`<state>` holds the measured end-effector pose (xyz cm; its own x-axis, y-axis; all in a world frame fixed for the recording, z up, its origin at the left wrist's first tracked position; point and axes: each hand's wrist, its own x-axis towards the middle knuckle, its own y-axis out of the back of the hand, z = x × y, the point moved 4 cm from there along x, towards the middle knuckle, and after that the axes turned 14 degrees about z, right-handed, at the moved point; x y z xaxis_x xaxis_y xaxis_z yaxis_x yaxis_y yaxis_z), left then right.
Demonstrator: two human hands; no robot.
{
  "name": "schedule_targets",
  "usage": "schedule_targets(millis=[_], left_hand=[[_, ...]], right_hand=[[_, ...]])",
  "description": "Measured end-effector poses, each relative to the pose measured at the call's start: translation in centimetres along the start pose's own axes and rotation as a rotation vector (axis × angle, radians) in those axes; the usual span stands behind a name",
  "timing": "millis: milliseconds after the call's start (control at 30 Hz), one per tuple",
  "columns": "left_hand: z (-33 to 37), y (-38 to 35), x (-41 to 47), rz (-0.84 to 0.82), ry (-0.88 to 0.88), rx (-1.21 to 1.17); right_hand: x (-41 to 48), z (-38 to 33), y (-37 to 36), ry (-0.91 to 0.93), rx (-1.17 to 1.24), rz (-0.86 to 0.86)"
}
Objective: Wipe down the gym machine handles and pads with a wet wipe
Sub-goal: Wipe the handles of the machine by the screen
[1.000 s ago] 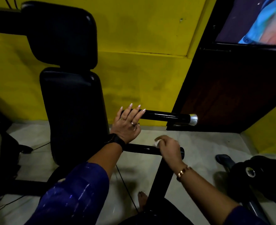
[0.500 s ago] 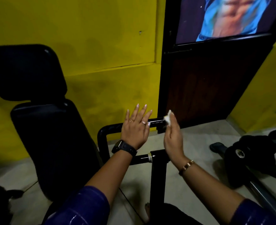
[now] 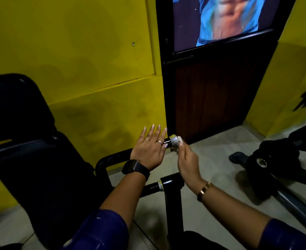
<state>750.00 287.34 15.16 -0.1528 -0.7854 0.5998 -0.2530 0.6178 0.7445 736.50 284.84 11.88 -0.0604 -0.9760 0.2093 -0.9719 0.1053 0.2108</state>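
Pinching a wet wipe (image 3: 180, 139), the right hand (image 3: 186, 159) touches the handle tip (image 3: 172, 141); the left hand (image 3: 148, 150) lies flat, fingers (image 3: 151, 132) straight.

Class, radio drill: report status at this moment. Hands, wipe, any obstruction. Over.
Left hand rests flat on handle, fingers straight. Right hand pinches wet wipe at the silver end cap. Nothing blocking the cap.

My only view, head-worn, looks forward and down, close over a black tubular metal handle (image 3: 116, 156), facing a yellow painted wall (image 3: 76, 51).
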Motion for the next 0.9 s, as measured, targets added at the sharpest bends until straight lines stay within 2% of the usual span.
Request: schedule_targets(millis=[67, 167, 233, 300, 400, 467, 567, 700, 767, 833, 900], left_hand=[[0.1, 0.0, 0.1, 0.001, 0.011, -0.001], [0.1, -0.1, -0.1, -0.016, 0.027, 0.013], [0.1, -0.1, -0.1, -0.007, 0.039, 0.025], [0.2, -0.1, -0.1, 0.012, 0.044, 0.019], [0.1, -0.1, 0.0, 0.016, 0.049, 0.003], [0.0, -0.1, -0.1, 0.021, 0.045, 0.009], [0.0, -0.1, -0.1, 0.041, 0.035, 0.017], [0.0, -0.2, 0.0, 0.044, 0.044, 0.014], [0.0, -0.2, -0.1, 0.047, 0.049, 0.012], [0.1, -0.2, -0.1, 0.053, 0.048, 0.01], [0.1, -0.2, -0.1, 0.05, 0.048, 0.011]], right_hand=[[-1.3, -0.9, 0.1, 0.154, -0.03, 0.011], [-0.5, -2.3, -0.9, 0.427, -0.135, -0.078], [0.9, -3.0, -1.5, 0.52, -0.204, -0.114], [2.3, -3.5, -1.7, 0.445, -0.185, -0.131], [4.3, -2.4, -1.9, 0.087, -0.109, -0.183], [3.6, -1.7, -1.6, -0.075, -0.014, -0.126], [0.5, -1.4, -0.7, -0.042, 0.049, 0.043], [-0.6, -2.1, -1.0, 0.214, -0.019, -0.006], [0.8, -2.8, -1.1, 0.271, -0.057, -0.052], [2.5, -3.4, -1.1, 0.225, -0.084, -0.084], [4.1, -2.6, -1.2, 0.075, -0.119, -0.129]])
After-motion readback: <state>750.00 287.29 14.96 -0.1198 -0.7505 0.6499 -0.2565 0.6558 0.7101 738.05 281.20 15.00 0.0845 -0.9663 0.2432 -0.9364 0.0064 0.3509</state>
